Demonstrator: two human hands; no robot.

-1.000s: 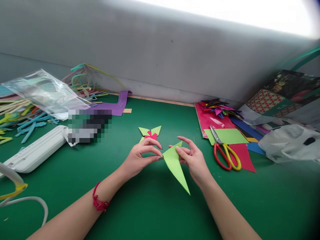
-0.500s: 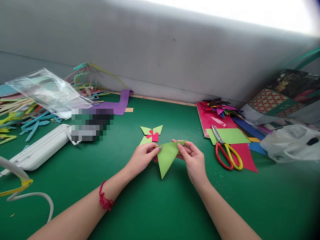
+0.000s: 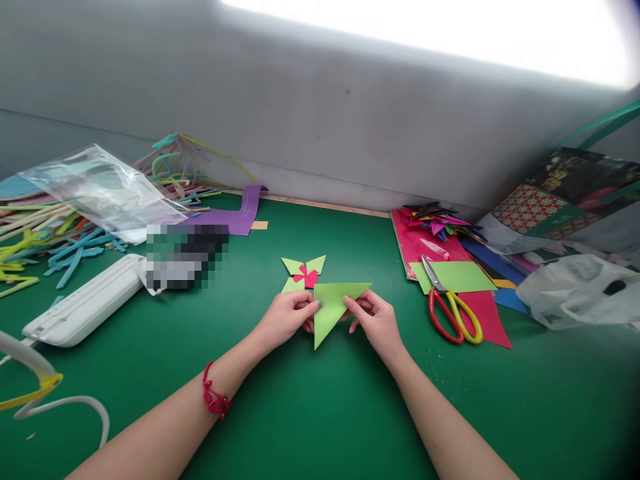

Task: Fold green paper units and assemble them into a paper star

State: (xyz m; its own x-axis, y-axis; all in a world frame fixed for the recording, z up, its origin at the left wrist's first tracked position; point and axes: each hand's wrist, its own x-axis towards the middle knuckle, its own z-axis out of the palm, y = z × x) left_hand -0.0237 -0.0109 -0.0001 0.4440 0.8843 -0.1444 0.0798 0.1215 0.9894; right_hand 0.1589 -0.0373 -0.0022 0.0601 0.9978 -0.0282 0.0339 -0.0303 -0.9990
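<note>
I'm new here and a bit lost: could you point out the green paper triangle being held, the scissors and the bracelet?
Green paper triangle (image 3: 329, 304), head view: middle of its visible face.
Scissors (image 3: 440, 289), head view: where the blades meet the handles.
Bracelet (image 3: 217, 403), head view: its thick red part.

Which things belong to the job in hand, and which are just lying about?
In the job:
green paper triangle, held by left hand and right hand
green-and-red paper piece just beyond, probably

Lying about, seemingly:
red-and-yellow-handled metal scissors
long white plastic object
clear plastic bag
purple paper strip
</note>
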